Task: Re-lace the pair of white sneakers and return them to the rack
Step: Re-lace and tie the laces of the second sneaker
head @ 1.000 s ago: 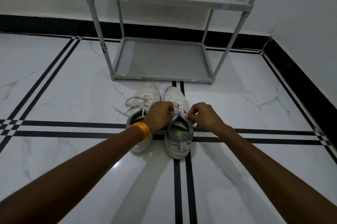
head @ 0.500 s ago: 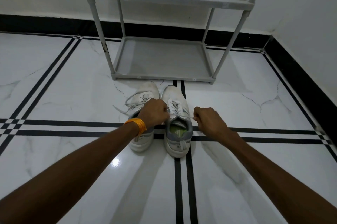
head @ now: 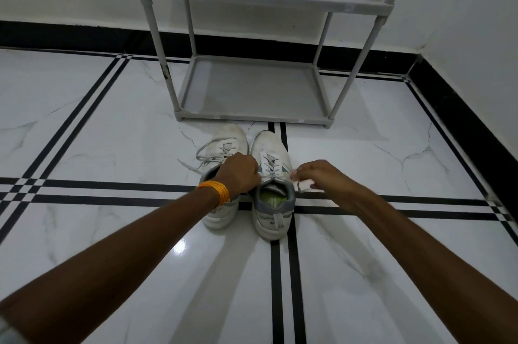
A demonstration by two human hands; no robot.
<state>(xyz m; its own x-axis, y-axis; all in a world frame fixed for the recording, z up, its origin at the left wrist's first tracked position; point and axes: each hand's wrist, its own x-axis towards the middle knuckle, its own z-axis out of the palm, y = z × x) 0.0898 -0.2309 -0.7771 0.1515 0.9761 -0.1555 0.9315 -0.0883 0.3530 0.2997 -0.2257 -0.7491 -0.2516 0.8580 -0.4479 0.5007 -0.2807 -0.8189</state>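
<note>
Since half a second ago my right hand (head: 322,177) has drawn further out to the right of the right sneaker (head: 271,184), and the lace end (head: 301,184) it pinches now trails loosely off that shoe's collar instead of running taut. My left hand (head: 239,175) has hardly shifted: it sits closed in a fist at the left edge of the right sneaker's top eyelets, its knuckles over the heel opening of the left sneaker (head: 224,172). I cannot tell whether a lace is inside that fist. My two hands are apart, one on each side of the right sneaker's tongue.

Both sneakers stand side by side on the marble floor (head: 98,142), toes pointing at the rack (head: 252,86) and just short of its bottom shelf. The right sneaker is laced in crosses up its tongue, and its green insole shows in the opening. The left sneaker, just beside it, has grey laces (head: 206,158) spilling loose onto the floor on the side away from the right sneaker. An orange bangle (head: 217,189) circles my left wrist, just behind the left sneaker's heel. The rack's two shelves, beyond the sneakers, carry nothing.
</note>
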